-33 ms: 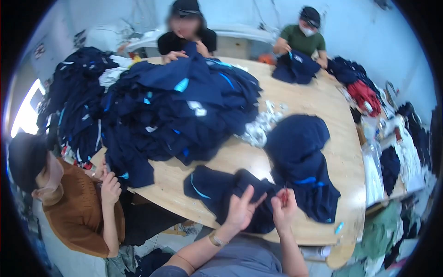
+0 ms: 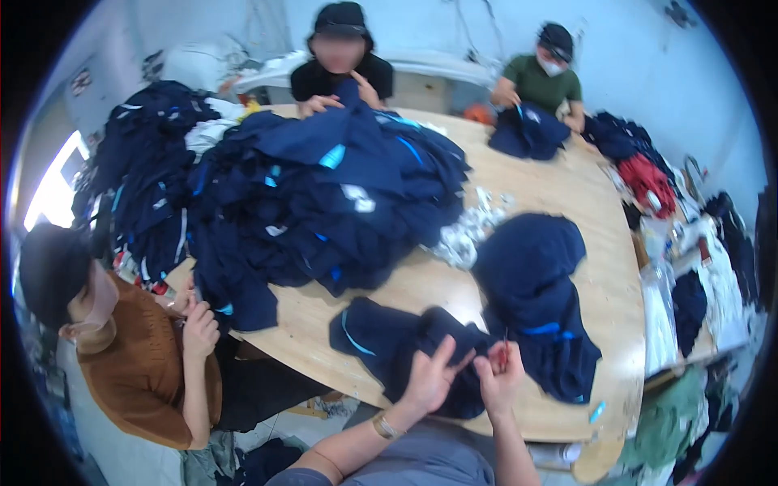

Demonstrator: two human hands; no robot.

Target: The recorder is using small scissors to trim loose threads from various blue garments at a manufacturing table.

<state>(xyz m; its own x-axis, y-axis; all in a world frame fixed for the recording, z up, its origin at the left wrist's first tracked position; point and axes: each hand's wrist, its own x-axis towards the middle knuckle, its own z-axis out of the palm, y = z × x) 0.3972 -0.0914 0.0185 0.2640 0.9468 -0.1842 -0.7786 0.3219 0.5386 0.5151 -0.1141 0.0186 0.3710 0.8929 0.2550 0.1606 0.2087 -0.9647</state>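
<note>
A navy garment (image 2: 381, 340) with a light-blue curved trim lies at the table's near edge, in front of me. My left hand (image 2: 429, 381) rests over its right part, thumb raised and index finger stretched out. The fingers there are apart; cloth beneath the palm is partly hidden. Close beside it, my right hand (image 2: 498, 377) is closed around small red-handled scissors (image 2: 506, 353), with a thin tip pointing away from me. Just beyond and to the right lies another navy garment (image 2: 531, 259) with a blue strip, spread lengthwise on the table.
A big heap of navy garments (image 2: 308, 202) covers the table's left half. White scraps (image 2: 466, 235) lie mid-table, and a small turquoise object (image 2: 597, 412) near the right edge. Three people sit around the table (image 2: 616, 324), handling navy cloth. Clothes and plastic bags (image 2: 658, 300) fill the right side.
The whole view has shifted slightly, so things appear a little lower and farther right. My hands keep nearly the same pose over the garment.
</note>
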